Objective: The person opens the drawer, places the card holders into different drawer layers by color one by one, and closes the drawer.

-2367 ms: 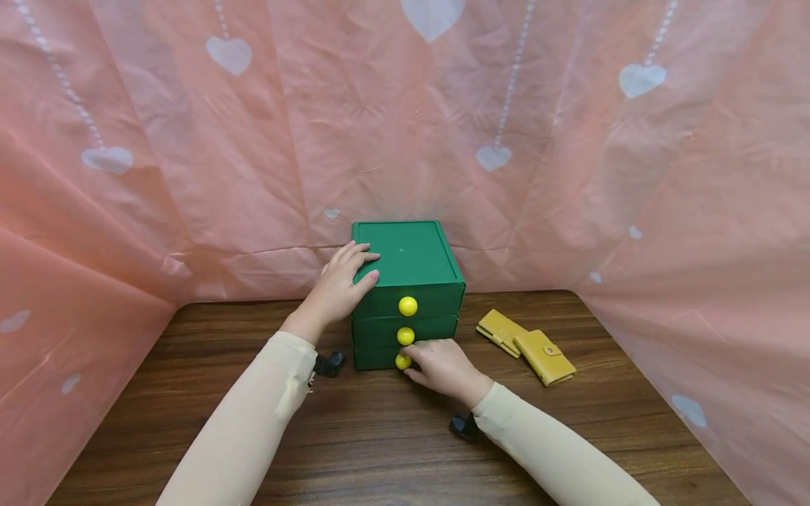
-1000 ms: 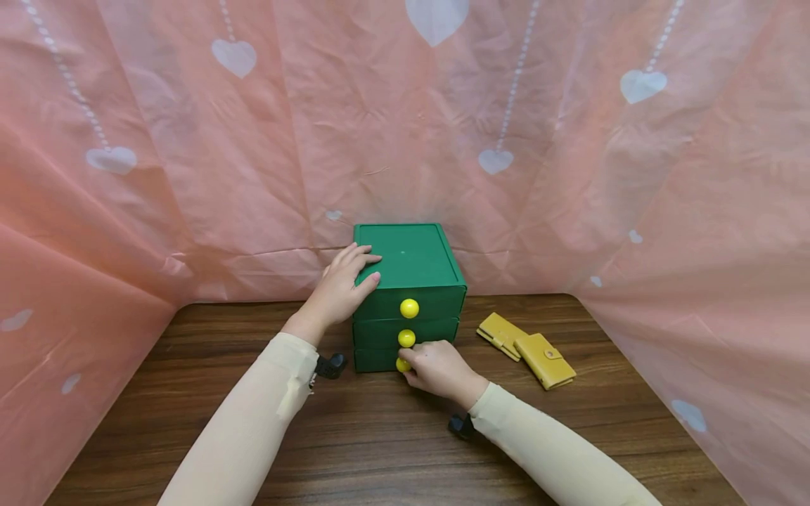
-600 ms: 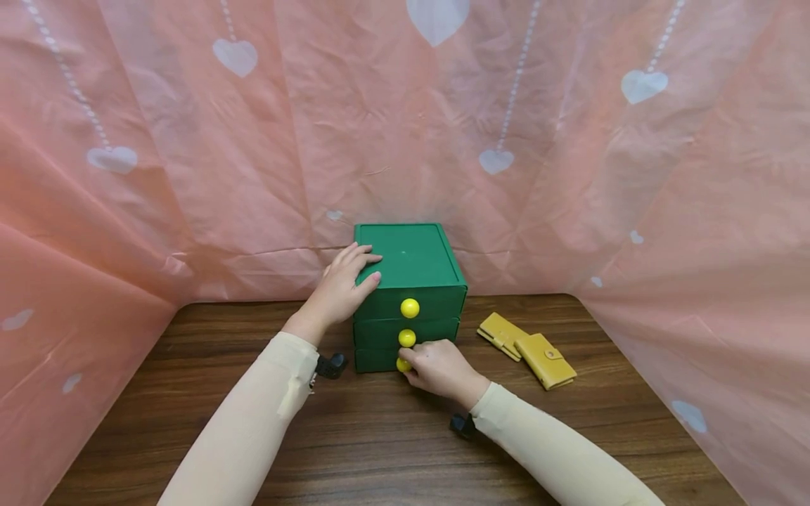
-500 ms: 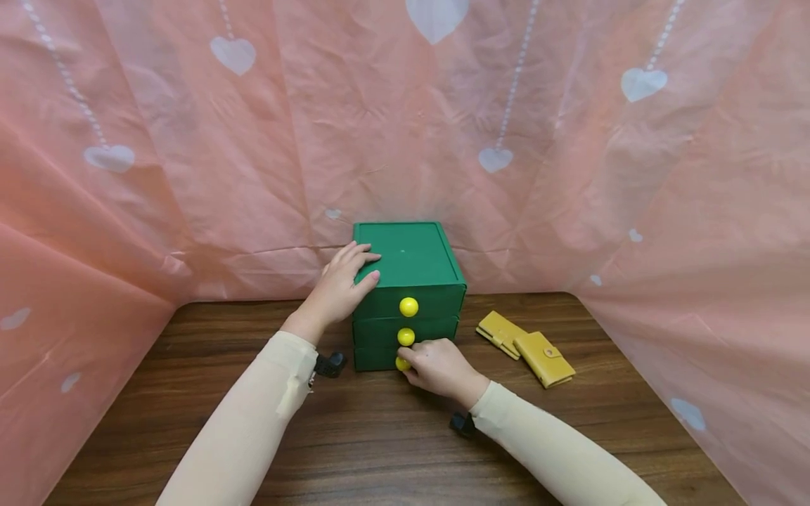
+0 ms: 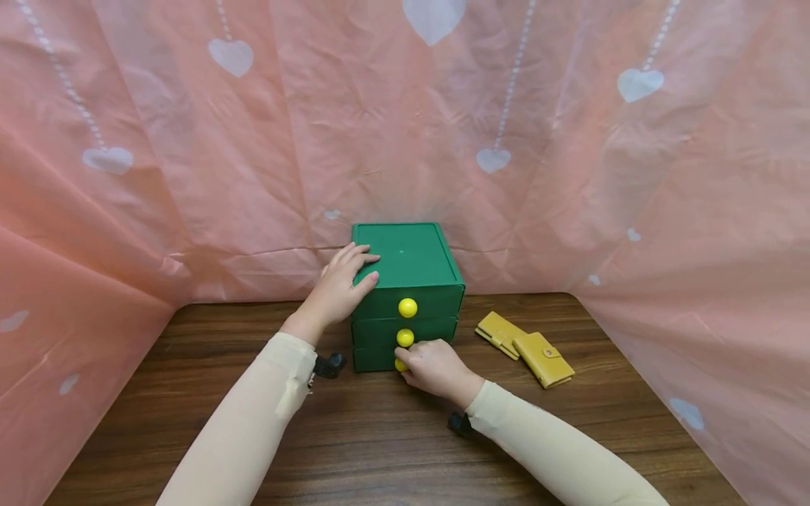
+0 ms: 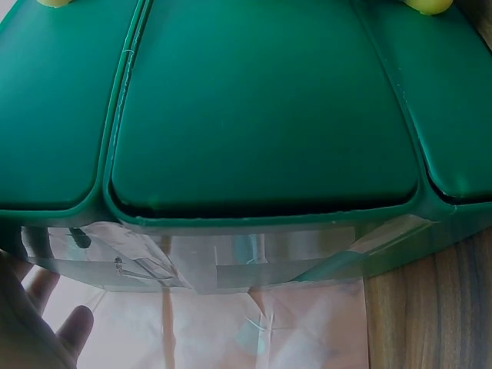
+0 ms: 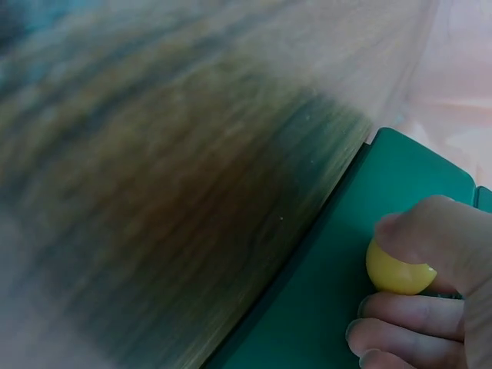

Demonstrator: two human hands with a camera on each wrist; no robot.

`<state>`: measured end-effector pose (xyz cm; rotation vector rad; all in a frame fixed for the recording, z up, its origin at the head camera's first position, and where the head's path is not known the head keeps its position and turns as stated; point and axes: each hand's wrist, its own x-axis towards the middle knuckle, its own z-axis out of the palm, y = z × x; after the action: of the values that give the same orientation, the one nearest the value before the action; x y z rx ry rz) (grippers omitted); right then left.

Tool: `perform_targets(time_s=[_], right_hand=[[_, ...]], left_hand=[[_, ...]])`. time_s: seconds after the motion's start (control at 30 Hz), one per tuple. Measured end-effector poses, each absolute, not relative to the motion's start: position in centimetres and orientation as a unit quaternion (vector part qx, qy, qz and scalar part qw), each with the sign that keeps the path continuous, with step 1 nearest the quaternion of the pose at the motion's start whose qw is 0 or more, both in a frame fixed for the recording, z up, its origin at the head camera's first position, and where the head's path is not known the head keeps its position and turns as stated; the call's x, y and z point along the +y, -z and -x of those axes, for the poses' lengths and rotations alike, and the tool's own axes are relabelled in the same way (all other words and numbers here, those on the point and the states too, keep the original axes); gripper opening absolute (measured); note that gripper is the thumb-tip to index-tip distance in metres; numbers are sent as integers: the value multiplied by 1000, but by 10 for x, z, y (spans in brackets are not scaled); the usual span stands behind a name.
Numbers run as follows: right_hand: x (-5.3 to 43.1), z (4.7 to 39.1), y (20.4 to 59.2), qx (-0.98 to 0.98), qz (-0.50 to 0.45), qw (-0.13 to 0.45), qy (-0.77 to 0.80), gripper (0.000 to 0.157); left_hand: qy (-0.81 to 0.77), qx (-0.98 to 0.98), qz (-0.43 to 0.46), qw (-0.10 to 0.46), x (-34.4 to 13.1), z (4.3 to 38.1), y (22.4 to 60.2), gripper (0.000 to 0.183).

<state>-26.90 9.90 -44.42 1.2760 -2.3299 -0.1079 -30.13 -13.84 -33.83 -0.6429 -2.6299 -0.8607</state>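
A green three-drawer box [image 5: 411, 256] stands on the table, a round yellow knob on each drawer front. All the drawers sit closed. My left hand [image 5: 335, 289] rests on the box's top left edge, fingers spread and thumb near the front corner; in the left wrist view part of that hand [image 6: 34, 323] shows beside the box's side. My right hand [image 5: 439, 367] pinches the bottom drawer's knob [image 7: 398, 270]. In the right wrist view the thumb lies across the knob and the other fingers curl against the drawer front [image 7: 307, 307].
Two yellow wallets [image 5: 544, 360] with snap straps lie to the right of the box, one overlapping the other. The dark wood table [image 5: 380, 450] backs onto a pink curtain [image 5: 411, 140] printed with white hearts.
Since the earliest frame, my right fingers have curled in closer round the bottom knob. My left hand keeps its place on the box, and the drawers stay closed.
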Motion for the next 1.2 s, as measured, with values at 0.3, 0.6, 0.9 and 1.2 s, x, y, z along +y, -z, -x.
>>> perform_targets(time_s=[0.3,0.6,0.9,1.2], right_hand=[[99,263,446,-839,-484,247,32,25],[100,257,446,-838,-487,243,29,22],[102,251,442,-838,-493,231,29,22],[102,244,436,-844,-494,206,35,21]], left_hand=[[303,-915,223,145,-138,300,341,48],[306,-915,221,144,-138,300,342,48],[307,-913,224,144,-139,300,341,48],[304,-915,223,146,-139,300,337,48]])
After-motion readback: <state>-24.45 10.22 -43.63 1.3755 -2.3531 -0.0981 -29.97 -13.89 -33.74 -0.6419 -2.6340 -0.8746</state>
